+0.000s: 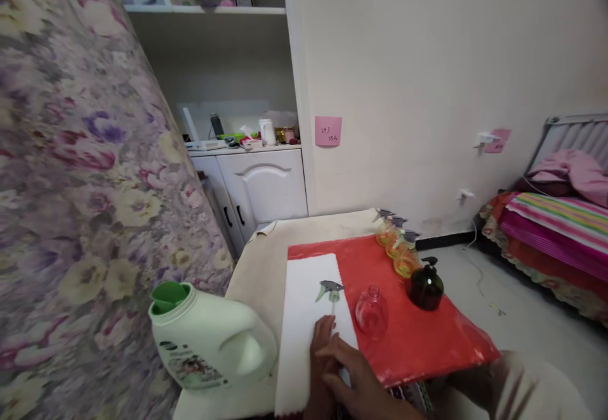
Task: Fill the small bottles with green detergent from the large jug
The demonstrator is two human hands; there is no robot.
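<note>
My left hand (321, 347) and my right hand (354, 372) meet at the near part of a white cloth (304, 306), the right crossing over the left. Both have bent, closed fingers, and what lies between them is hidden. Just beyond the fingertips is a grey and green trigger spray head (331, 288), its thin pale tube running down to my fingers. Whether the fingers grip the tube I cannot tell. A transparent pink bottle (372, 313) without a top stands right of my hands on a red sheet (403, 350).
Several yellow spray bottles (405, 260) line the table's far right edge, near a dark pump bottle (426, 286). A large pale green jug (213, 337) stands at left beside the floral curtain (104, 185). Behind are a white cabinet (266, 182) and, at right, a bed (555, 230).
</note>
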